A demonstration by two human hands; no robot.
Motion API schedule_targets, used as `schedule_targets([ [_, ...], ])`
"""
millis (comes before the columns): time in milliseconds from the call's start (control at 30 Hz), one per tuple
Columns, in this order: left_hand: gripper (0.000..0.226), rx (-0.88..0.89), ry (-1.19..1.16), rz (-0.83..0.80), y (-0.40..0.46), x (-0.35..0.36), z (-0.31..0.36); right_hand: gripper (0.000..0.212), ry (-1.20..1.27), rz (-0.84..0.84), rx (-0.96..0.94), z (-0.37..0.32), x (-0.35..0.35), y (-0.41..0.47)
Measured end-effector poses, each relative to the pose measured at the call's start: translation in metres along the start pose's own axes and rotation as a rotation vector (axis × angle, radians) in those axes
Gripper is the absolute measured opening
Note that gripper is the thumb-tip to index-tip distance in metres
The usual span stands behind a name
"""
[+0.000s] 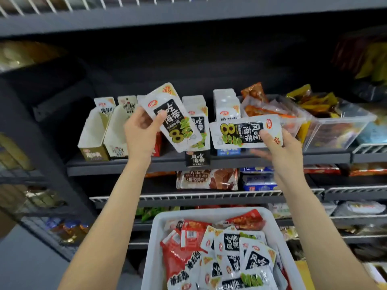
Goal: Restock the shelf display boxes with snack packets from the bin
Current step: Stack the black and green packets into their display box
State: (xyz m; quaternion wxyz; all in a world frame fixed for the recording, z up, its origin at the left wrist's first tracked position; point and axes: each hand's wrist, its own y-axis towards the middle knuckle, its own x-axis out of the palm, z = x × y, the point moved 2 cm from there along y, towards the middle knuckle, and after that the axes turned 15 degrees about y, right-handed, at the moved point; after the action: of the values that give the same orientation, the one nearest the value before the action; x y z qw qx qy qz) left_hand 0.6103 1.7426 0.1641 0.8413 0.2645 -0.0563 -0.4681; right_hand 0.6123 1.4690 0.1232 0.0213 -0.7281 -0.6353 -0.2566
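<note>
Left hand (140, 130) grip pinches one white packet (173, 118), tilted toward 11 o'clock. Right hand (280, 147) grip pinches a second packet (245, 132), lying sideways. Bin (155, 248) at 6 o'clock.

The snack packets (171, 118) look like glossy white plastic film; the display boxes (94, 139) are matt printed cardboard; the bin (150, 248) is smooth white plastic; the shelf (125, 166) is matt dark-grey metal; the tub (335, 130) is clear plastic.
</note>
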Motion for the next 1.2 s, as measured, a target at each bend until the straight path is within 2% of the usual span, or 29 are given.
schedule_targets([
  [100,0.016,0.073,0.072,0.02,0.027,0.019,0.001,0.017,0.026,-0.003,-0.04,-0.009,0.009,0.014],
  [267,0.022,0.025,0.172,-0.029,0.05,0.053,-0.036,0.015,0.046,0.043,-0.142,-0.016,0.021,0.032],
  [367,0.026,0.049,0.265,-0.14,0.053,0.068,-0.053,0.015,0.003,-0.007,-0.168,-0.014,0.032,0.041],
  [467,0.03,0.155,0.481,-0.285,0.053,0.078,-0.068,0.019,-0.102,-0.065,-0.191,-0.007,0.045,0.051],
  [567,0.033,0.225,0.63,-0.328,0.06,0.075,-0.077,0.023,-0.265,-0.135,-0.232,0.0,0.06,0.061],
  [667,0.024,0.218,0.581,-0.388,0.068,0.069,-0.077,0.017,-0.436,-0.215,-0.312,0.002,0.079,0.073],
  [733,0.02,0.24,0.583,-0.402,0.07,0.067,-0.074,0.02,-0.524,-0.269,-0.333,0.004,0.095,0.082],
  [833,0.015,0.243,0.552,-0.298,0.074,0.067,-0.07,0.023,-0.753,-0.333,-0.364,0.014,0.117,0.092],
  [900,0.015,0.202,0.494,-0.239,0.076,0.069,-0.072,0.024,-0.857,-0.313,-0.365,0.029,0.123,0.097],
  [1200,0.034,0.102,0.485,-0.261,0.065,0.073,-0.074,0.039,-1.143,-0.253,-0.436,0.081,0.121,0.095],
])
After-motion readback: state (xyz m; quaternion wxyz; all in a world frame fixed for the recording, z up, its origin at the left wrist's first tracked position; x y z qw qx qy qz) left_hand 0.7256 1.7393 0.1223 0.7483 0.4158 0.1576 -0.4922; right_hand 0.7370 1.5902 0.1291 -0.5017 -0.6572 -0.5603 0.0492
